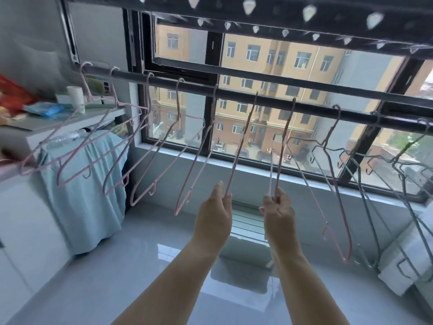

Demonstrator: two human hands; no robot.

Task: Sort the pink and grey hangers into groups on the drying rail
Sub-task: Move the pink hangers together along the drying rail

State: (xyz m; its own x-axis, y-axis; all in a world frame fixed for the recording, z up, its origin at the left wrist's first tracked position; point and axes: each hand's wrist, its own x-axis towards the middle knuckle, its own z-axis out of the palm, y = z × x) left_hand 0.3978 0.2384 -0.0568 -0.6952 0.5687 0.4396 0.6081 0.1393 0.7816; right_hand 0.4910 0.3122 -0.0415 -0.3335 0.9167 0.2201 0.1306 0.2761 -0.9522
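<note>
A dark drying rail [269, 99] runs across the window from upper left to lower right. Several pink hangers [140, 146] hang along its left and middle stretch. Several grey hangers [365, 174] hang at the right end. My left hand [214, 216] pinches the lower end of one pink hanger [243, 141] hooked on the rail. My right hand [278, 212] grips the bottom of a neighbouring pink hanger [284, 146], also hooked on the rail. Another pink hanger [328, 207] hangs just right of my right hand, beside the grey ones.
A second dark rack bar with white clips [309, 12] spans overhead. A light blue cloth [89, 184] drapes over a white unit at the left, below a cluttered shelf [46, 113]. The window sill [257, 177] lies behind the hangers. A white object [407, 261] stands at lower right.
</note>
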